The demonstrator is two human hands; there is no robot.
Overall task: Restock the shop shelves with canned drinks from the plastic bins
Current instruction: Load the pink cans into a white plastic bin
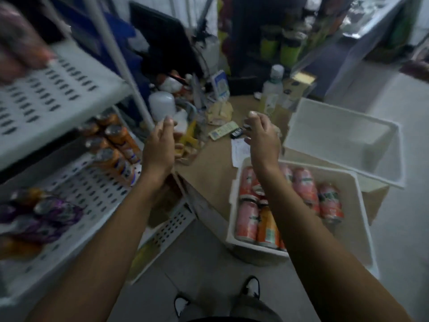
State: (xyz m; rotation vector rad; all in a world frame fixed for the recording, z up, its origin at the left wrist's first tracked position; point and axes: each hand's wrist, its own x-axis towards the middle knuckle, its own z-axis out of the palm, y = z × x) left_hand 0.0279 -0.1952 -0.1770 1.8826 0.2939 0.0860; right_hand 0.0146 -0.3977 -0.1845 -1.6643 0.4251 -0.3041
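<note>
The white perforated shelving rack [69,94] fills the left side, its upper shelf bare in view. On the lower shelf [92,196] orange cans [116,145] stand in a row toward the back, and purple cans [53,210] sit nearer the front edge, blurred.

Right of the rack is the brown desk [209,168], its far end crowded with clutter: a white bulb-shaped thing [162,105], a clear bottle [274,82] and a slip of paper [239,152].

Over on the right are two white plastic bins. The far bin [336,135] holds nothing and tilts against the rim of the near bin [358,219]. That near bin carries the stock, pink-red cans [304,187] lying on their sides with one orange can [267,226] among them at the front.

Both bare forearms reach forward over the gap between rack and bins. The left hand [160,147] hovers just off the lower shelf's right end, fingers pointing up and loosely relaxed, gripping nothing. The right hand [262,138] hangs above the near bin's far left corner, fingers softly curled with the thumb apart, also empty and touching no can.

Down at the bottom edge, a pair of black-and-white shoes [251,287] stands on the grey floor [209,263].
</note>
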